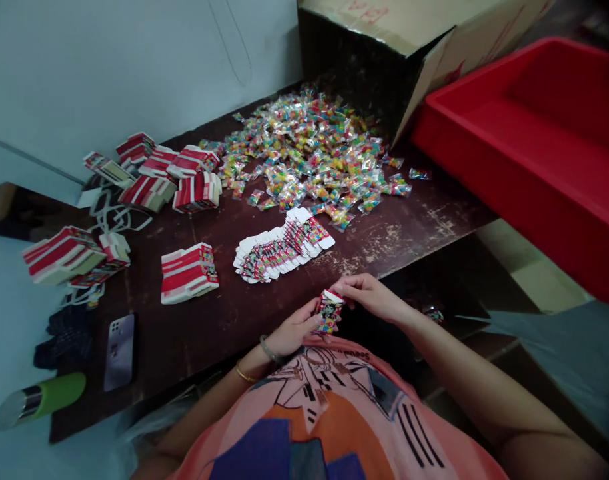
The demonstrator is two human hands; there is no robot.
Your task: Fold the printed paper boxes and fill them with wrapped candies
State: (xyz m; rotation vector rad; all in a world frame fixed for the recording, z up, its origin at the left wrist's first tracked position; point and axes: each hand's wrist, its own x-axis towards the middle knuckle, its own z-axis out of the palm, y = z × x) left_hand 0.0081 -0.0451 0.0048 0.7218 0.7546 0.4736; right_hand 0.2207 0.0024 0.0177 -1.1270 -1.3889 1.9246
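My left hand (295,328) and my right hand (369,295) both pinch a small red printed carton (329,311) just in front of my chest, at the near edge of the dark wooden table (224,320). The left fingers grip its lower side, the right fingers close on its top flap. A fanned row of flat cartons (282,249) lies on the table just beyond my hands. Farther back spreads a heap of small clear candy packets (309,150).
Bundles of red and white flat cartons (188,272) lie at the left and back left. A phone (119,351), a dark glove (67,337) and a green bottle (40,397) sit near left. A cardboard box (399,40) and a red plastic tray (539,140) stand at right.
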